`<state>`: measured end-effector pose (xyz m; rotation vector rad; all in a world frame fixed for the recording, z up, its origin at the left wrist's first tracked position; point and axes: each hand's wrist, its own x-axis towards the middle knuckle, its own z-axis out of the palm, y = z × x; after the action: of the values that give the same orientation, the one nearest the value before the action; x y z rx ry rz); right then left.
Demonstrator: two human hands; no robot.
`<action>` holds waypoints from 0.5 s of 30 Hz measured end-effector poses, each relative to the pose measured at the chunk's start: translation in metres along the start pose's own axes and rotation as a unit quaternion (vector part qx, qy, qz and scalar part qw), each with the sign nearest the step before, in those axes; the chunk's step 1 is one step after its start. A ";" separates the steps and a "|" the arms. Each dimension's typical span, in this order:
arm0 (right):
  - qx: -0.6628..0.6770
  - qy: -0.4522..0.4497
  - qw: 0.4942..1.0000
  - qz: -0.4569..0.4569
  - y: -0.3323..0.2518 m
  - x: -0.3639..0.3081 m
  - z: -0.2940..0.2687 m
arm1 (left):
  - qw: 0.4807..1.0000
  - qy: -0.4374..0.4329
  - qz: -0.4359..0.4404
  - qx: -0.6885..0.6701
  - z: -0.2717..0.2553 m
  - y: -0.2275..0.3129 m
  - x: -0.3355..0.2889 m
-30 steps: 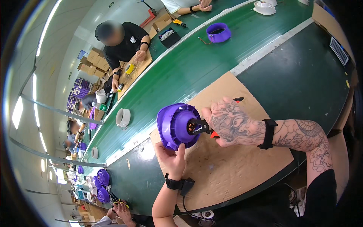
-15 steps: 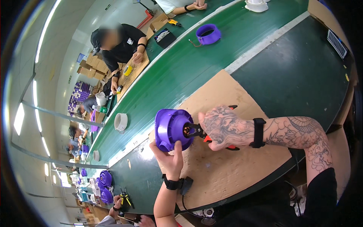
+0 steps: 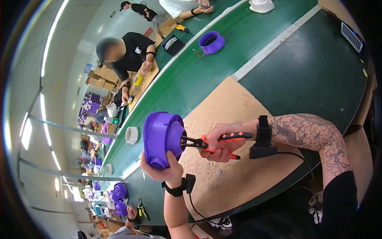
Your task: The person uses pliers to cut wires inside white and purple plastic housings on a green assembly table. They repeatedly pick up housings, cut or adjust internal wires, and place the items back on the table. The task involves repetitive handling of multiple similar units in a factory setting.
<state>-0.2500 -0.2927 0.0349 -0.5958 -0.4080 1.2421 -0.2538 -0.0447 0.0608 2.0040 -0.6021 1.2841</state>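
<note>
My left hand (image 3: 165, 169) is closed round the lower side of a purple round plastic housing (image 3: 161, 137), which it holds tilted above the table. In my right hand (image 3: 223, 144) is a pair of pliers (image 3: 234, 137) with red and black handles. Their dark jaws reach into the opening on the housing's right side, so the tips are hidden. Below both hands lies a brown cardboard sheet (image 3: 238, 179).
A green conveyor belt (image 3: 175, 89) runs past the cardboard, carrying a purple ring (image 3: 211, 42) with a wire and a white ring (image 3: 131, 135). Yellow-handled pliers (image 3: 142, 209) and purple housings (image 3: 119, 191) lie at the lower left. A co-worker (image 3: 133, 51) sits across the belt.
The housing has moved left and turned, so its opening now faces right. My right hand has rolled over, showing the pliers' handles, with the jaws still in the opening.
</note>
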 end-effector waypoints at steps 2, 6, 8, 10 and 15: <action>-0.001 0.004 1.000 -0.018 0.003 0.003 -0.005 | 1.000 -0.006 0.013 0.006 -0.001 -0.003 0.004; -0.637 0.377 0.672 -0.006 -0.014 -0.005 0.045 | 0.997 -0.027 0.026 0.070 -0.001 -0.014 0.005; -0.534 0.348 0.770 -0.029 -0.009 0.001 0.024 | 0.997 -0.051 -0.019 0.056 0.008 -0.014 0.007; -0.201 0.196 0.960 -0.016 -0.011 -0.007 0.006 | 0.996 -0.035 -0.014 0.076 0.019 -0.017 0.013; -0.011 -0.009 1.000 0.009 -0.009 -0.013 -0.019 | 0.940 0.091 -0.303 -0.129 -0.005 -0.123 0.045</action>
<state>-0.2361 -0.3107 0.0257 -0.6082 -0.4315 1.2627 -0.1539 0.0396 0.0674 1.6416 -0.0411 0.9355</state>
